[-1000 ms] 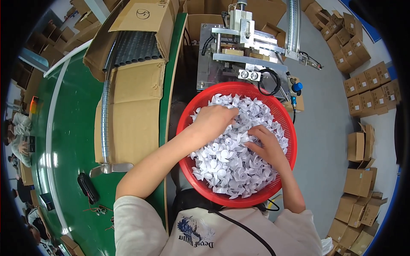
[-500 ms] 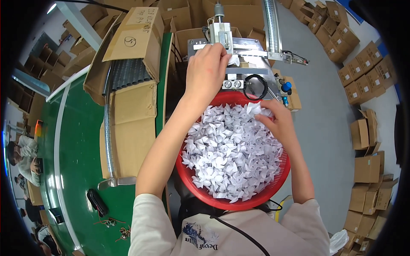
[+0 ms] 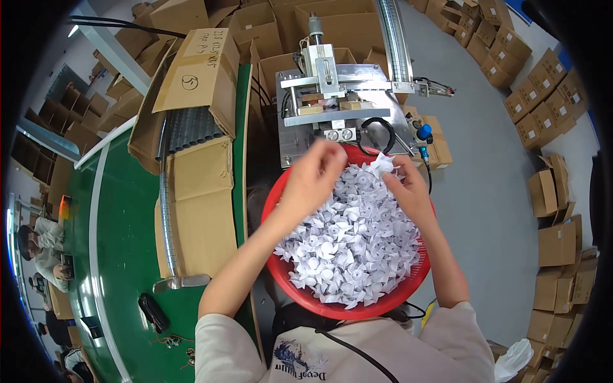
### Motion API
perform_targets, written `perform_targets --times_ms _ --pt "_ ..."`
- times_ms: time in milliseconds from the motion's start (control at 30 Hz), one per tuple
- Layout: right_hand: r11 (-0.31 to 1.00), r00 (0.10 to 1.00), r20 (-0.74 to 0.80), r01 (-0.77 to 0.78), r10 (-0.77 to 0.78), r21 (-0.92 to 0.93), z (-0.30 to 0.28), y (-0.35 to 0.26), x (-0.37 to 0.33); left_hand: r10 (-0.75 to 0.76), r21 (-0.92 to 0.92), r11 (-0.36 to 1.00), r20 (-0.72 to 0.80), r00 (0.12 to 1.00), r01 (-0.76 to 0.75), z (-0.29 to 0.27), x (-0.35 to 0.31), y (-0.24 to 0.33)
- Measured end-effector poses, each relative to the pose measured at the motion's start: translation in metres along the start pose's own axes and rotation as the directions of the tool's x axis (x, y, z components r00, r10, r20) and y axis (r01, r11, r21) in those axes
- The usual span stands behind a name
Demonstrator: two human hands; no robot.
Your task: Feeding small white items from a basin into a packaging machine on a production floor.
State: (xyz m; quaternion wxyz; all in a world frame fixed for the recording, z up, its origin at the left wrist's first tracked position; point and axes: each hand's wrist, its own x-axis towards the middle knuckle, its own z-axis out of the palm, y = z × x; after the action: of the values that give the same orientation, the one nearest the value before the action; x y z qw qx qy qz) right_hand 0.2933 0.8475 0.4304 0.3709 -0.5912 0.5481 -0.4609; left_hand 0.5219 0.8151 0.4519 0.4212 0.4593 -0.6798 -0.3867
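The left hand (image 3: 313, 175) hovers over the red basket (image 3: 287, 281), fingers curled together, on what I cannot tell. The right hand (image 3: 405, 188) pinches a white pinwheel piece (image 3: 383, 165) at the far rim. Pieces may spill there; the metal machine (image 3: 332, 108) stands just beside, leaving little room.
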Motion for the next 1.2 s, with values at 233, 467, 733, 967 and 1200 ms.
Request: perform_targets --times_ms 233,467,733,967,1200 --pt "0.984 0.982 0.072 0.172 -0.174 0.033 0.031 0.003 0.007 -0.113 -0.31 0.93 0.265 0.958 0.195 0.026 -0.031 -0.015" --pt "0.961 0.964 0.042 0.267 -0.264 -0.073 0.043 0.0 0.008 -0.129 -0.232 0.953 0.262 0.956 0.193 0.019 -0.028 -0.02" --pt "0.983 0.983 0.044 0.178 -0.176 -0.044 0.04 -0.02 0.038 -0.233 -0.281 0.92 0.166 0.958 0.273 0.007 -0.024 -0.019" --pt "0.657 0.867 0.089 0.435 -0.491 -0.616 0.03 -0.049 0.101 -0.298 -0.065 0.947 0.188 0.936 0.314 0.002 -0.023 -0.016" --pt "0.539 0.889 0.199 0.414 -0.412 -0.734 0.044 -0.058 0.115 -0.236 -0.14 0.957 0.128 0.963 0.253 0.004 -0.023 -0.015"
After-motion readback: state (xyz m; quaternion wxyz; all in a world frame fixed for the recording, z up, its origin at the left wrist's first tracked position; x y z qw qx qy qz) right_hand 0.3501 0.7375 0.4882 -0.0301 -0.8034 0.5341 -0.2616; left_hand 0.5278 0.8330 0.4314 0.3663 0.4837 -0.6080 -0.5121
